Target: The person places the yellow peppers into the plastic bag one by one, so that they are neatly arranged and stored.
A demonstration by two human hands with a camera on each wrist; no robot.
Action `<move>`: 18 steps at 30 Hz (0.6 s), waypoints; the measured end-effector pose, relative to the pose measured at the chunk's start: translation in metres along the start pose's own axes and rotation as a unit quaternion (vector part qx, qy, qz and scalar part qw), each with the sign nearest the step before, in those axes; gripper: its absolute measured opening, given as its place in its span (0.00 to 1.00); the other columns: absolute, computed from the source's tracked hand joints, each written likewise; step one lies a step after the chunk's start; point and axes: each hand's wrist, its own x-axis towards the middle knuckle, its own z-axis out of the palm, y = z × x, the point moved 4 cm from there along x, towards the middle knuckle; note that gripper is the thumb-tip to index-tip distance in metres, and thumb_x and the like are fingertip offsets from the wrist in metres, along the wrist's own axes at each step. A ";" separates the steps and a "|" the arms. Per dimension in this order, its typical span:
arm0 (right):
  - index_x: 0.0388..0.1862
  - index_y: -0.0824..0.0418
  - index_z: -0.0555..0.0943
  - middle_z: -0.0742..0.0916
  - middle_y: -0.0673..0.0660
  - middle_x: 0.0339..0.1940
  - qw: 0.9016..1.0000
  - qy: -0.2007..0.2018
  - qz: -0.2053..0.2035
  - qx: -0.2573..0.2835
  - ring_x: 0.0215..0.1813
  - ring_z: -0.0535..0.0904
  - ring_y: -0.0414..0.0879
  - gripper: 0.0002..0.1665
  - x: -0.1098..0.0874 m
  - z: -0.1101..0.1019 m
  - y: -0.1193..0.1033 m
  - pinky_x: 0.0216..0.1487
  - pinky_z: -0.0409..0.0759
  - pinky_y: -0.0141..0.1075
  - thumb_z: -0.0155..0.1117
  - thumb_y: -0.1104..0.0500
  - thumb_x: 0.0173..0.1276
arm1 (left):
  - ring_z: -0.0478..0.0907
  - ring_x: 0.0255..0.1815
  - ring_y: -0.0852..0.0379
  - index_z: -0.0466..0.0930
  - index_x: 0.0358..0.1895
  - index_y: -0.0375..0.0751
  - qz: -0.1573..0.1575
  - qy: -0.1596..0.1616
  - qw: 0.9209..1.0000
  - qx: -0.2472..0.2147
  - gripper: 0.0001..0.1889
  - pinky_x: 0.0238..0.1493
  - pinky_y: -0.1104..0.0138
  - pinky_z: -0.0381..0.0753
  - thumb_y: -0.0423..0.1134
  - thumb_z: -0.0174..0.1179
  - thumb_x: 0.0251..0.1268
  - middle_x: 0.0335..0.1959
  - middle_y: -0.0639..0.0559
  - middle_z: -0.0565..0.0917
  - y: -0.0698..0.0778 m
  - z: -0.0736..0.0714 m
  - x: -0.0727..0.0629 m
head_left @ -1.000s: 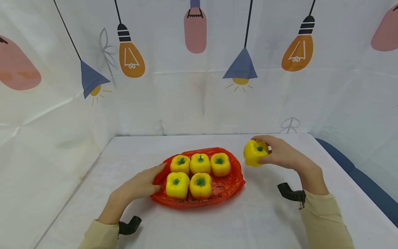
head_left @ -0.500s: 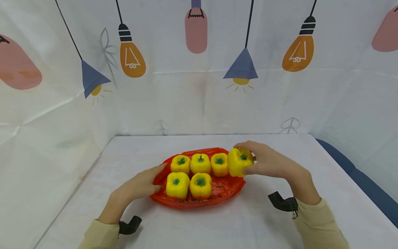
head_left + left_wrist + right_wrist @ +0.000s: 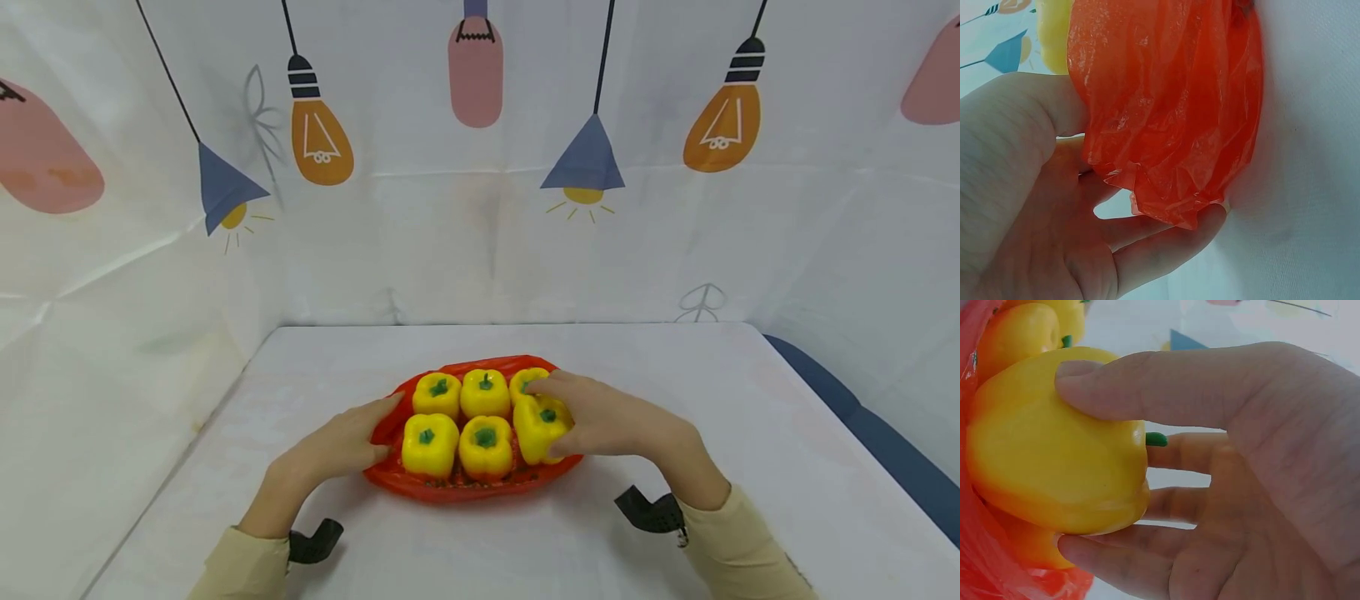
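A red plastic bag, spread wide with its rim up, sits on the table. Several yellow bell peppers with green stems stand in it in two rows. My left hand holds the bag's left side; in the left wrist view the thumb and fingers lie about its crinkled red plastic. With my right hand I grip another yellow bell pepper at the right end of the near row, thumb on one side and fingers on the other. The hand partly covers a pepper behind it.
A white cloth covers the table. Behind it hangs a white curtain printed with lamps and bulbs. Something dark blue stands beyond the table's right edge.
My right hand has brought its bell pepper leftward and down from beside the bag, to the near row inside it. The left hand has stayed at the bag's left side.
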 end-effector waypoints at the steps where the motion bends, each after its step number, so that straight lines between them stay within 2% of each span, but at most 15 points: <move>1: 0.72 0.47 0.70 0.71 0.53 0.76 1.000 -0.002 0.003 -0.004 0.75 0.66 0.54 0.44 0.001 0.002 -0.001 0.73 0.67 0.59 0.74 0.52 0.56 | 0.62 0.77 0.42 0.58 0.78 0.48 0.002 0.000 1.000 0.000 0.38 0.72 0.40 0.65 0.39 0.63 0.65 0.76 0.48 0.67 0.000 0.000 0.000; 7: 0.70 0.48 0.72 0.72 0.52 0.75 1.000 -0.004 0.015 -0.012 0.73 0.68 0.53 0.42 0.005 0.012 0.001 0.74 0.67 0.58 0.75 0.52 0.55 | 0.63 0.76 0.42 0.59 0.78 0.46 0.007 0.000 1.000 0.001 0.38 0.73 0.40 0.64 0.39 0.62 0.65 0.76 0.48 0.67 0.001 0.000 0.001; 12: 0.70 0.46 0.72 0.72 0.53 0.74 0.999 -0.015 0.031 -0.024 0.68 0.72 0.53 0.42 0.007 0.017 0.004 0.70 0.71 0.58 0.75 0.51 0.55 | 0.63 0.76 0.42 0.59 0.78 0.47 0.005 0.001 1.000 0.005 0.38 0.73 0.40 0.64 0.39 0.62 0.65 0.76 0.48 0.67 0.000 0.001 0.001; 15: 0.71 0.45 0.72 0.72 0.54 0.73 0.999 -0.017 0.038 -0.033 0.66 0.73 0.52 0.42 0.007 0.018 0.005 0.69 0.72 0.58 0.75 0.51 0.55 | 0.63 0.76 0.42 0.58 0.78 0.45 0.014 0.004 1.000 0.010 0.38 0.73 0.40 0.64 0.39 0.62 0.65 0.76 0.47 0.67 -0.001 0.001 0.002; 18: 0.71 0.45 0.71 0.72 0.55 0.74 0.998 -0.021 0.042 -0.038 0.69 0.72 0.54 0.43 0.007 0.018 0.005 0.70 0.71 0.59 0.75 0.50 0.56 | 0.63 0.76 0.42 0.58 0.78 0.44 0.022 0.007 1.000 0.013 0.38 0.74 0.41 0.64 0.39 0.62 0.65 0.76 0.47 0.67 -0.001 0.001 0.003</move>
